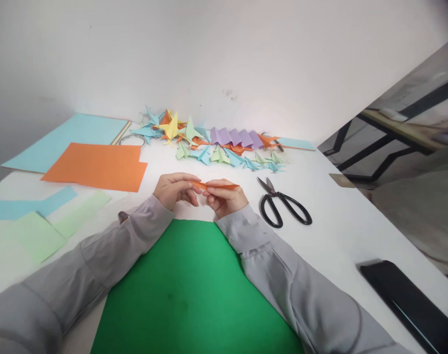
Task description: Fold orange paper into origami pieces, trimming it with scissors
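You have a slim, folded piece of bright orange paper [228,187] held nearly level. Its left end sits between your left fingers [182,186], its middle is pinched by your right fingers [215,192], and its tapered right end extends beyond them.

A pair of black-handled metal scissors [275,193] is lying open on the white tabletop [330,216], and a flat black rectangular object [411,305] is resting near its right edge. A large green sheet [198,285] is covering the near middle. A spotted white wall [209,59] is rising behind; a black-barred frame [432,98] is standing off right.
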The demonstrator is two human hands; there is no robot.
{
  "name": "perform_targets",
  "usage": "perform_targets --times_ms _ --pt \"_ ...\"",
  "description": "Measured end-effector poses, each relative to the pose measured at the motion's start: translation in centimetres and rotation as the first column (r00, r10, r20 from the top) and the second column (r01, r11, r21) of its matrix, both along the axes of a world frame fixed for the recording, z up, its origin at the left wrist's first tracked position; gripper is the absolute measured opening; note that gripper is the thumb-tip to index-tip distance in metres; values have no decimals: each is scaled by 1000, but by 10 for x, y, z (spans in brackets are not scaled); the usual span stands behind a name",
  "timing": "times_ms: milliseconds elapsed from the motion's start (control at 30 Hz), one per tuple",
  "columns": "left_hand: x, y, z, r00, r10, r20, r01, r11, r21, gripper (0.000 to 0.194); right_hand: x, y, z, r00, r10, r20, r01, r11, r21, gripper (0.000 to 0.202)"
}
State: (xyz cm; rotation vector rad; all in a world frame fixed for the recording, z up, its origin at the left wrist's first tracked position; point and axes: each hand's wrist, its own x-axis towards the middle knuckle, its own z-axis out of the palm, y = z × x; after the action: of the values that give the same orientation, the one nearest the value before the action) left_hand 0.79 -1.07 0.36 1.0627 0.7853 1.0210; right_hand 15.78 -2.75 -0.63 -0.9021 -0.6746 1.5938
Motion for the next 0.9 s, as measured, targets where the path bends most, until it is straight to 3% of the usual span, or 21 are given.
perform_targets --times_ms 367,600,900 --pt "2 -3 1 997 42 62 -42 999 -2 34 -2 1 -8 999 -44 1 44 994 101 16" --pt "15 -10 -3 990 9 140 3 996 -86 20 -3 0 -12 992 -80 98 48 953 298 16" --pt "16 -7 -9 984 10 175 2 998 -68 24 -3 -5 -6 958 -148 247 51 932 360 14"
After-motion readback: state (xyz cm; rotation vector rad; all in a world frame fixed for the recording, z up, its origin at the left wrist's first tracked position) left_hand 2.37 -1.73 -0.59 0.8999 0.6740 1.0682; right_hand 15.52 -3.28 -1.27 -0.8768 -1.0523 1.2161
